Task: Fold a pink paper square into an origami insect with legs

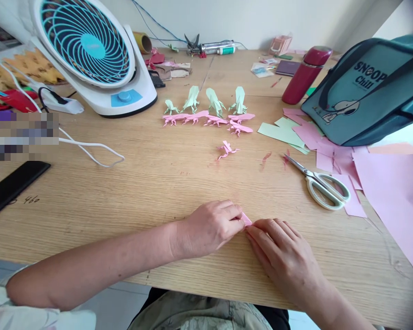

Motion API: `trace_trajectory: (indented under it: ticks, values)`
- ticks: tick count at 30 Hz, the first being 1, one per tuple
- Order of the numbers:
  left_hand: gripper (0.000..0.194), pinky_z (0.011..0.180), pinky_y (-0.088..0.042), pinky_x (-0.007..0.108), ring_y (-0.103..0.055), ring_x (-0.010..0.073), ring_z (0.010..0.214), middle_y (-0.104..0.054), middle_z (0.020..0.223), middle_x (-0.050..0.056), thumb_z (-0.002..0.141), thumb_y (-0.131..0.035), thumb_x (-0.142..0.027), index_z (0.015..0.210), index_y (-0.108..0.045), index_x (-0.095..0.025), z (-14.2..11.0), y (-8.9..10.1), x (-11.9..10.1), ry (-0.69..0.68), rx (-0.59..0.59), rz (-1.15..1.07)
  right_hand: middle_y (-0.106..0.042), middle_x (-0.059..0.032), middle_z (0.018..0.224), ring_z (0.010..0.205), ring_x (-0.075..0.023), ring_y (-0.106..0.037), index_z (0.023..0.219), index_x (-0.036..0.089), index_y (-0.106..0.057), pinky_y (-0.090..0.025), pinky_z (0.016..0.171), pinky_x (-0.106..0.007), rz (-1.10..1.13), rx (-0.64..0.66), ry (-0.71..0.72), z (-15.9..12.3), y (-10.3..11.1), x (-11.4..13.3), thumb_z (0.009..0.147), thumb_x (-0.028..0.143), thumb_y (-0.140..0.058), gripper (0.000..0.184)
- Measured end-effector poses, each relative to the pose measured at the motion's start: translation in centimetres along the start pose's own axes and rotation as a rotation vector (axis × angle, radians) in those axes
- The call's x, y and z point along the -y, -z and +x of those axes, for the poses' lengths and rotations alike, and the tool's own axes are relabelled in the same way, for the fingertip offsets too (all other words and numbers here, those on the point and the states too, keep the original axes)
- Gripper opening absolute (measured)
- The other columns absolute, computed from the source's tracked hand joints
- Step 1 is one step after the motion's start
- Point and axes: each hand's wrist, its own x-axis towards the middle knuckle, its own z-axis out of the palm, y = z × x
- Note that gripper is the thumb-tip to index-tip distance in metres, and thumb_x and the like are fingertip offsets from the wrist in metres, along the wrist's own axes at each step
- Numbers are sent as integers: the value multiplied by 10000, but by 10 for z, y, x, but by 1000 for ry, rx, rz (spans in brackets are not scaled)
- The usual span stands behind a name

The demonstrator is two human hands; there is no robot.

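Observation:
Between my two hands, low over the near part of the table, is a small folded piece of pink paper point(247, 220). My left hand point(216, 225) pinches its left side, with the fingers pressed together. At the paper's right end, the fingertips of my right hand point(281, 250) are closed on it. Most of the paper is hidden by the fingers. Farther back lies a small pink folded-paper figure point(227, 149) with thin legs. Behind it stand several pink paper figures point(216, 120) and a row of green ones point(213, 101).
White-handled scissors point(325, 185) lie to the right, beside pink and green paper pieces point(284, 133) and a large pink sheet point(392, 192). A red flask point(304, 75) and a teal bag point(361, 91) stand behind. A fan point(92, 55), white cable point(92, 145) and black object point(15, 188) occupy the left.

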Motion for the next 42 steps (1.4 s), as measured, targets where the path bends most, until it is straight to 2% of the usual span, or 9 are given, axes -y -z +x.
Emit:
trace_trajectory:
  ticks: [4,7,13,19,27,35,42]
  values:
    - [229,772,-503,258,-619,146,852,-669,922,53,1016,-469,-228,962,-682,-162,6,-2,4,29,-1,1,-619,-86,865,777,-184,-547,958,121,-639,-437,716,-338,39,-59,-72,2,-1,2,952,51,-523,136]
    - [225,777,-491,255,-610,149,868,-655,922,54,1009,-501,-269,968,-697,-168,7,-5,7,60,3,-43,-603,-63,844,746,-166,-536,925,140,-625,-426,701,-322,97,-75,-150,3,-1,3,957,75,-533,117]
    - [164,785,-479,256,-602,147,871,-648,914,48,978,-565,-230,971,-717,-168,7,-10,11,107,-20,-178,-575,-28,808,708,-146,-529,885,179,-609,-422,662,-286,209,-48,-301,4,0,1,973,158,-539,115]
    - [129,807,-491,263,-593,145,871,-624,923,53,952,-595,-200,959,-716,-154,8,-12,10,191,-56,-322,-557,-8,748,633,-135,-520,803,199,-587,-409,599,-275,233,24,-420,7,4,1,979,213,-524,187]
    - [147,821,-492,269,-574,149,855,-591,896,58,954,-581,-190,904,-709,-138,11,-12,6,281,-91,-418,-550,-8,725,608,-127,-516,769,201,-568,-404,557,-265,247,63,-433,9,6,-3,974,220,-517,212]
    - [189,859,-503,274,-586,154,908,-598,951,72,991,-520,-199,978,-697,-132,8,-7,7,279,-12,-434,-557,-13,734,613,-134,-525,806,205,-572,-412,573,-273,245,66,-386,10,7,-5,969,200,-520,170]
    - [179,884,-497,220,-610,118,954,-639,1020,61,976,-487,-67,989,-656,-127,3,0,13,228,13,-519,-564,-22,748,635,-141,-534,831,203,-576,-414,585,-276,285,62,-350,11,9,-6,962,177,-524,144]
